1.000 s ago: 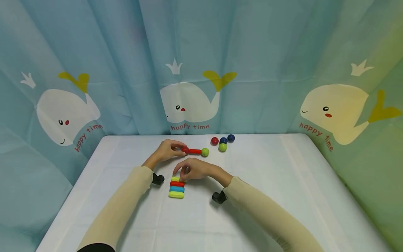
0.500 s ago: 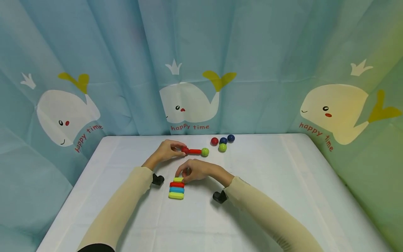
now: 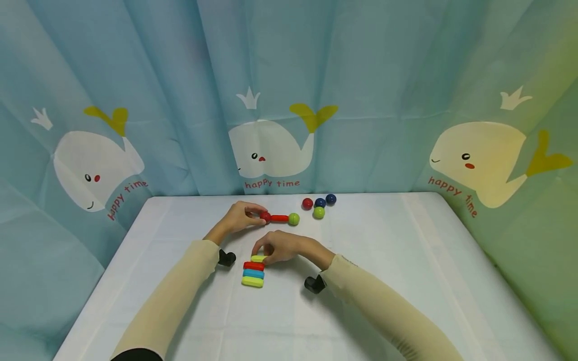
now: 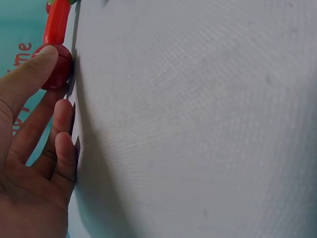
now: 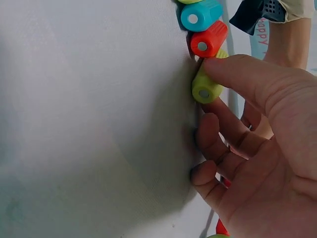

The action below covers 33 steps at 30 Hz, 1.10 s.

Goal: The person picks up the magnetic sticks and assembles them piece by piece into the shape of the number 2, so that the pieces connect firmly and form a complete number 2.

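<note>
My left hand (image 3: 241, 217) pinches a red ball (image 4: 61, 69) between thumb and finger. End to end with that ball lie a red magnetic rod (image 3: 279, 218) and a green ball (image 3: 293, 219). Nearer to me, my right hand (image 3: 283, 245) grips the far yellow-green magnetic rod (image 5: 203, 87) of a short row; in the right wrist view a grey metal disc shows in its end. Below it in the row come a red rod (image 3: 254, 265), a blue rod (image 3: 253, 274) and another yellow-green rod (image 3: 252, 282), side by side.
By the table's back edge sit a loose red ball (image 3: 307, 203), two dark blue balls (image 3: 331, 199) and a green ball (image 3: 318, 212). The white table (image 3: 384, 240) meets a whale-print curtain (image 3: 379, 100) behind. Both wrists carry small black cameras (image 3: 314, 284).
My right hand has closed its fingers on the far yellow-green rod and shifted it slightly right, out of line with the row. The left hand and its joined pieces keep their place.
</note>
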Available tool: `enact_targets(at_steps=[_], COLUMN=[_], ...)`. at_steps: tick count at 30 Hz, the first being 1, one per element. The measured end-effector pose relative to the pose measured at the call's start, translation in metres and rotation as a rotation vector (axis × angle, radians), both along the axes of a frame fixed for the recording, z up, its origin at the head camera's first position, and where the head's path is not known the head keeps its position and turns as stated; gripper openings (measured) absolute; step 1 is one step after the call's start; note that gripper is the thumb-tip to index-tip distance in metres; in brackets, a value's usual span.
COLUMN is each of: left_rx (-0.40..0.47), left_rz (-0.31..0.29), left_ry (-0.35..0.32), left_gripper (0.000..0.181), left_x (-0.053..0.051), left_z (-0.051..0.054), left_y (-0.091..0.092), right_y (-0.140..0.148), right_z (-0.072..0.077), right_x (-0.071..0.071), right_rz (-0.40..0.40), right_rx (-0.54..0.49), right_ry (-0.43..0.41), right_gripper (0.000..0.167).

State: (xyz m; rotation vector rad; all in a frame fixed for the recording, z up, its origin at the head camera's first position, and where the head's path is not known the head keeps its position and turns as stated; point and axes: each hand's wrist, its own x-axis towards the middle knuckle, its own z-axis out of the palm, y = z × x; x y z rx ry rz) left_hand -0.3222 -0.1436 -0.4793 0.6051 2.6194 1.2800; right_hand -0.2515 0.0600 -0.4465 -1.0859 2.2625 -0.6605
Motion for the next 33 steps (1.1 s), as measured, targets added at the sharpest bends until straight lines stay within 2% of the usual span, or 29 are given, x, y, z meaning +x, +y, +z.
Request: enact_targets(at_steps=[6,13,16,25,33], left_rx=[-0.015,-0.024,-0.020,-0.015,-0.010], left_rz=[-0.002,-0.006,-0.003,-0.007,-0.011], left_ry=[0.000,0.010,0.007,0.008,0.010], left_gripper=[0.034,0.034,0.034,0.034,0.033], left_x=[0.002,0.002,0.002,0.003,0.003], left_z=[0.002,-0.001,-0.002,0.002,0.006], left_y=[0.001,0.002,0.002,0.003,0.004], right_y=[0.007,0.025,0.034,0.060,0.074], right_z=[-0.001,-0.005,-0.007,-0.010,-0.007], right_x=[0.003,0.006,0.009,0.020,0.033], right_rz=[-0.038,-0.162,-0.217,-0.467,-0.681], right_rx=[-0.057,-0.228,-0.294,-0.410,-0.512], right_ry=[0.041,0.009,0.020,0.028,-0.012], right_gripper=[0.026,0.030,0.030,0.032,0.035])
